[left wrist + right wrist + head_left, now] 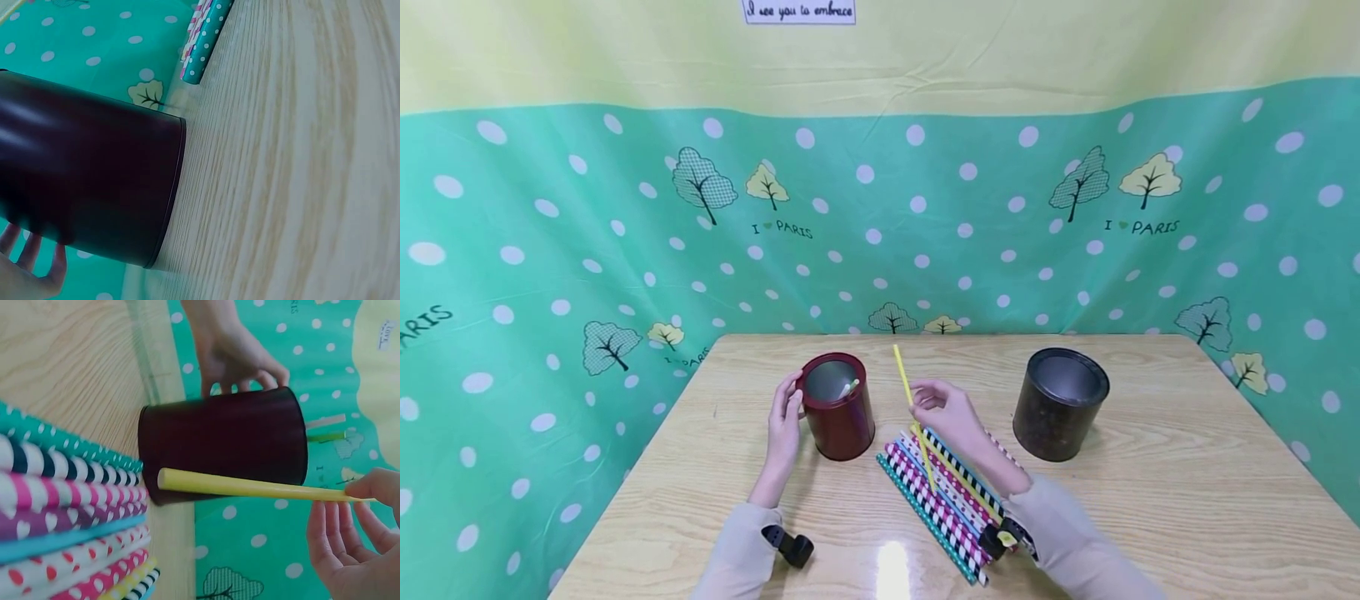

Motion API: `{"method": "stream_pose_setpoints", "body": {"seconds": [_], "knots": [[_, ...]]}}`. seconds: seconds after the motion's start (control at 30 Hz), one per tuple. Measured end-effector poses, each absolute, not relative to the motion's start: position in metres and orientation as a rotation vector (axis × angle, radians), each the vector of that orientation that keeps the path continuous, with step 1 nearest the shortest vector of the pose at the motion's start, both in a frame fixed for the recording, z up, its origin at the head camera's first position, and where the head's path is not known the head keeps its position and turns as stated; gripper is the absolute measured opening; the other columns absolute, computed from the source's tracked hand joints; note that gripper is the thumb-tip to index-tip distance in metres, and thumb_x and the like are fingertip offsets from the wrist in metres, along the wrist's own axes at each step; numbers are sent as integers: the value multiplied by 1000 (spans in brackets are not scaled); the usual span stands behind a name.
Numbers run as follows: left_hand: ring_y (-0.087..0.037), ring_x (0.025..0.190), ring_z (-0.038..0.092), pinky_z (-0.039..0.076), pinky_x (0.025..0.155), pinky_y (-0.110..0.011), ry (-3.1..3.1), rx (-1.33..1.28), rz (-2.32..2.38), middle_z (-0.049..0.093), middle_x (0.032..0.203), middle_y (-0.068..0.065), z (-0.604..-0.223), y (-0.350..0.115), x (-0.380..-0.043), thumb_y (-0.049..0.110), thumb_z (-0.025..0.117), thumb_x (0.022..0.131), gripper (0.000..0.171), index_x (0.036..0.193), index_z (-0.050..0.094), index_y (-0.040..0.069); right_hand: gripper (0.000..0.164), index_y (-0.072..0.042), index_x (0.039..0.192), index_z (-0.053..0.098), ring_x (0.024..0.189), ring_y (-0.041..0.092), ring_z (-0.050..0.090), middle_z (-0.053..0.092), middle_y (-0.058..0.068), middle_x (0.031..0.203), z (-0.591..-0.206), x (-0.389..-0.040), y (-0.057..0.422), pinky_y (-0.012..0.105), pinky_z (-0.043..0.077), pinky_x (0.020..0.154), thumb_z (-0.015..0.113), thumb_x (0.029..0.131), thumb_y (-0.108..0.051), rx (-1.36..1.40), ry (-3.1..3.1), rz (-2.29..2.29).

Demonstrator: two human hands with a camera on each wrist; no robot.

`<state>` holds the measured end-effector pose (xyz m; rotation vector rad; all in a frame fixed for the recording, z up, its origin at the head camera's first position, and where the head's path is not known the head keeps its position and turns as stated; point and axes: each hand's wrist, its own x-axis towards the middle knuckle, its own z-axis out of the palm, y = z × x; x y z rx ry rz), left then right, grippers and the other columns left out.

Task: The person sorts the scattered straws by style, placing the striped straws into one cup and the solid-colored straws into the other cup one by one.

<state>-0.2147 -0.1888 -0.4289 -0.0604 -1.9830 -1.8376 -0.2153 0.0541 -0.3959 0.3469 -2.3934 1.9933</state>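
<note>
A dark red can (842, 425) stands upright at the left of the table, with the ends of two light straws (850, 387) showing inside its rim. My left hand (786, 421) rests against the can's left side, fingers spread along its wall. My right hand (949, 410) pinches a yellow straw (250, 487) between thumb and fingers, to the right of the can. The straw slants, its lower end above a row of patterned paper straws (936, 500) on the table. In the left wrist view, the can (87, 169) and the left fingertips show.
A black can (1060, 404) stands upright at the right of the table. The wooden table (1187, 483) ends at a green dotted cloth backdrop (917, 225). Both wrists wear straps with small black cameras.
</note>
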Motion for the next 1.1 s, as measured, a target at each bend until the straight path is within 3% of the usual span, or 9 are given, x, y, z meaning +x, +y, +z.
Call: {"method": "stream_pose_setpoints", "body": {"seconds": [0.63,0.83,1.1], "knots": [[-1,93,46,39,71,-21,-1982,-37,-1838,48,111,-7,-426,-186,-214,7,37,94,33,126,43,1,28,2,103,46,82,23,55,53,21,93,-368,-198,40,32,51,68,54,77,7,343,-2147,2223],[-3,95,45,39,71,-20,-1981,-56,-1841,47,116,-16,-425,-186,-214,8,37,94,34,127,42,0,28,1,105,46,84,23,57,52,20,95,-361,-197,38,35,50,72,55,79,6,330,-2072,2253],[-3,95,45,39,70,-20,-1981,-69,-1833,47,115,-18,-425,-186,-213,8,36,94,34,127,41,-1,24,0,102,47,89,30,55,52,14,93,-350,-195,36,34,50,74,55,81,3,369,-2001,2309]]}}
